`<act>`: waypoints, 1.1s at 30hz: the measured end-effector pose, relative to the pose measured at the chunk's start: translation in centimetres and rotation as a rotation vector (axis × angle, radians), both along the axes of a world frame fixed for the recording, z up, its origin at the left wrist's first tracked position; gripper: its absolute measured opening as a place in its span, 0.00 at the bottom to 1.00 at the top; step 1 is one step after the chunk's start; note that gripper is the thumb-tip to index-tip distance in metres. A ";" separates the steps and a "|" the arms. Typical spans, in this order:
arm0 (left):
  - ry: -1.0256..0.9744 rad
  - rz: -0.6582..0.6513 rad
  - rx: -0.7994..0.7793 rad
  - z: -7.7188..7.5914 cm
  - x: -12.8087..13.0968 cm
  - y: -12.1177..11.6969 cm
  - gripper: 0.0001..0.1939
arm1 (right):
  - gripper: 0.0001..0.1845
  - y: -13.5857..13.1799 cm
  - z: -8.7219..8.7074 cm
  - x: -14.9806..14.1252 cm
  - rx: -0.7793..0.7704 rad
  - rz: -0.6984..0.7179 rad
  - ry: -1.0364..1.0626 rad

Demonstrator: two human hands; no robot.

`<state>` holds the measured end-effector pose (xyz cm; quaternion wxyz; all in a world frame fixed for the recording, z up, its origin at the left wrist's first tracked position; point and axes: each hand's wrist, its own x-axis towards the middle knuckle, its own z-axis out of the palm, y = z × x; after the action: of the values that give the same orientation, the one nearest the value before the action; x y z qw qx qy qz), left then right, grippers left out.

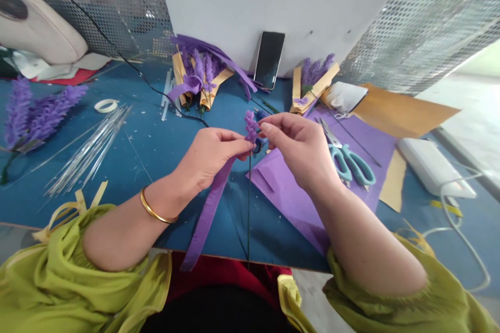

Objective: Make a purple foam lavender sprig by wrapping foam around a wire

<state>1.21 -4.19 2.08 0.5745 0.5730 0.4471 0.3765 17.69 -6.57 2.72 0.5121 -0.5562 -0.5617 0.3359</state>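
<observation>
A blue table [156, 151] spreads under everything, with a purple sheet [287, 192] lying on it, partly beneath the right forearm. The left hand [207, 156] and right hand [302, 148] meet above the table, near the middle. Between them is the work: a long strip, a stem and a small flower.

The strip [209, 218] is purple and flat, with lightly creased edges; it slants down from under the left fingers, its lower end hanging past the table's near edge. The stem [249, 197] is thin, dark and straight, dropping nearly upright below the fingers to that same edge. The flower [250, 122] sits at the stem's top, above the left fingertips: a tight, ruffled cluster of lighter purple petals.

The left forearm comes in from the lower left, a gold bangle [147, 209] near its wrist; thumb and forefinger pinch the flower's base, the other fingers curled beneath. The right forearm rises from the lower right, wrist bent inward, thumb and forefinger narrowed at the flower's right side; I cannot tell whether they grip a petal.

Blue-handled scissors [353, 164] rest on the sheet beyond the right wrist.
</observation>
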 end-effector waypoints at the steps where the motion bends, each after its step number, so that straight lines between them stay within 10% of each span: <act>1: -0.072 0.002 -0.042 0.0 -0.1 0.2 0.06 | 0.08 0.1 0.0 0.1 -0.019 -0.001 0.020; 10: -0.316 0.077 -0.157 0.2 -0.5 1.2 0.07 | 0.14 -0.3 -0.5 -0.1 -0.298 0.451 0.240; 33: -0.367 0.202 -0.172 0.7 -0.5 1.2 0.18 | 0.03 -0.6 -1.0 -0.6 0.025 0.120 -0.115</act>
<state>0.73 -3.04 2.76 0.6522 0.3960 0.4208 0.4906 17.08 -7.12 1.74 0.4649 -0.5336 -0.6267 0.3262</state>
